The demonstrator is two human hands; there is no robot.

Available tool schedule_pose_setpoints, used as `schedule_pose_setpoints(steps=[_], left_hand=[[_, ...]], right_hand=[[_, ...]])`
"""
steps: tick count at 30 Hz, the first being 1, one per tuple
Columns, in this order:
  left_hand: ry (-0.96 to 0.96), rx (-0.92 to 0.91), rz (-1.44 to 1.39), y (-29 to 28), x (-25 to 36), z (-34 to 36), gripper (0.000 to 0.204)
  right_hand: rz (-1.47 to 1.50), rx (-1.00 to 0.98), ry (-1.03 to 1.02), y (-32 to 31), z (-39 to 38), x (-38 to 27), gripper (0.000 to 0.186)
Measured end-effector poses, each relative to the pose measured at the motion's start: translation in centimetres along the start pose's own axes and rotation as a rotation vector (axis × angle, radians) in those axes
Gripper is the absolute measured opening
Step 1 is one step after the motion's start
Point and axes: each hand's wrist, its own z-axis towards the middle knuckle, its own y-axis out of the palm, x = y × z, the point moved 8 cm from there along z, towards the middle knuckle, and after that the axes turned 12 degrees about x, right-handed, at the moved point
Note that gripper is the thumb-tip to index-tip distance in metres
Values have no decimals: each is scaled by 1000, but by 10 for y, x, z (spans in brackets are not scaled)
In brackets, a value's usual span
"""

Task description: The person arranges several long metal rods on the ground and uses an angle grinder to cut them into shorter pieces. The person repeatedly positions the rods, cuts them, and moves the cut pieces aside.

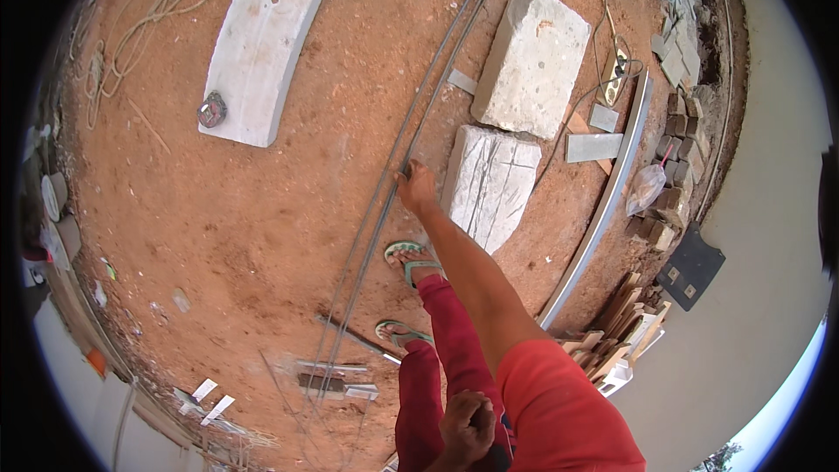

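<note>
Two long thin dark metal rods [358,259] run diagonally over the reddish dirt. My right hand [412,181] reaches out with its fingers closed on the rods, just left of the lower stone block [500,177], which is marked with dark lines. My left hand [468,424] is closed low in the centre, above my red trousers; whatever it holds, if anything, is hidden. My sandalled feet [407,253] stand below the right hand, beside the rods.
A curved white slab [262,52] with a tape measure [212,110] lies upper left, near coiled rope [118,61]. Right are another block [533,61], a power strip [613,79], a long metal bar [612,192], bricks [677,175], wood offcuts [616,323] and a pale wall [760,253].
</note>
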Motion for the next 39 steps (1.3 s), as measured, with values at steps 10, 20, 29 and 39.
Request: schedule_pose_setpoints(steps=[10, 20, 29, 39], left_hand=[[10, 28, -1, -6, 5, 7, 16], [-105, -26, 93, -11, -2, 27, 9], [102, -539, 579, 66, 28, 87, 21], [81, -880, 902, 120, 126, 323, 31]], right_hand=[[-146, 49, 101, 4, 2, -11, 23], [-167, -95, 103, -13, -16, 12, 30], [-123, -343, 198, -155, -66, -57, 30], [497, -25, 505, -245, 160, -147, 25]])
